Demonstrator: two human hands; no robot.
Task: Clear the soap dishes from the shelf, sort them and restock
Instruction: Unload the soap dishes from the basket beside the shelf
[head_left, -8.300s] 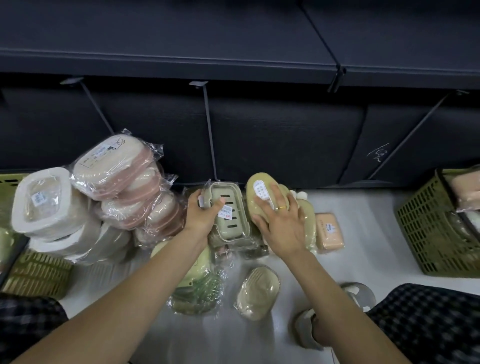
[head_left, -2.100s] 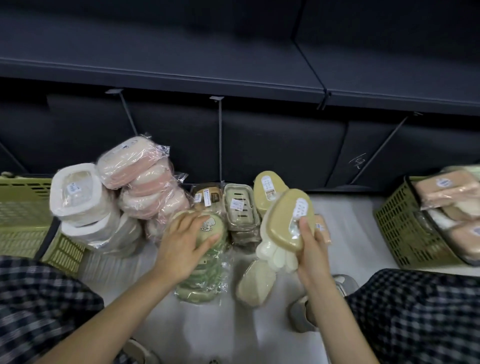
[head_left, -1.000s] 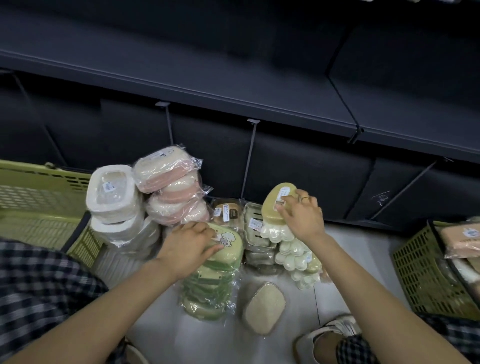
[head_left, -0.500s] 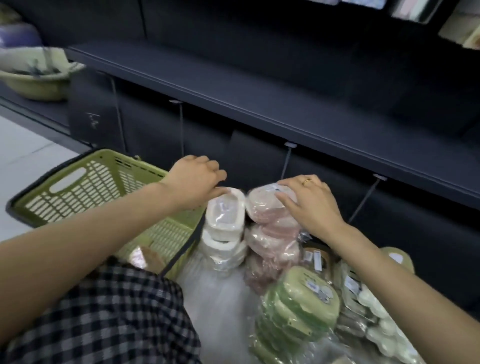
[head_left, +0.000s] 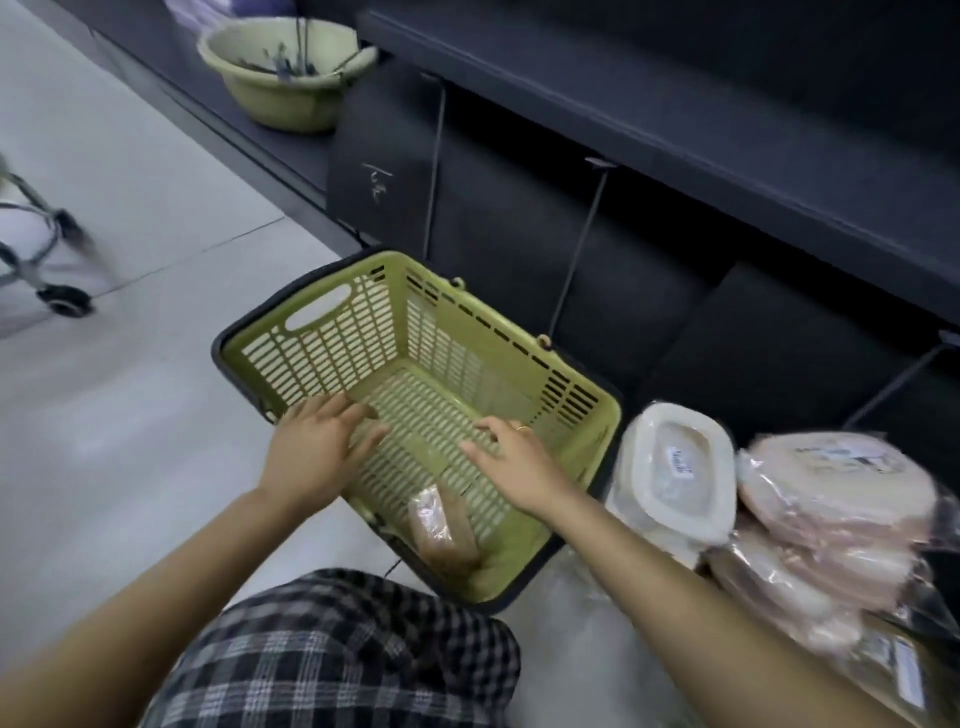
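One wrapped brown soap dish (head_left: 441, 530) lies at the near end of the green basket (head_left: 332, 338), below and between both hands. The left hand (head_left: 317, 452) and right hand (head_left: 511, 465) hover over the basket floor, fingers spread, holding nothing. Best to reach back toward the wrists, pinch the dish by its body rather than the slippery wrap, then carry it rightward to the white dishes (head_left: 670, 467) and pink dishes (head_left: 831, 493) stacked beyond the right hand.

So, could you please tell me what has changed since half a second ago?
Both hands left the stacks: left hand and right hand now hover open over the green basket, holding nothing. White dishes and pink dishes stay stacked beside it.
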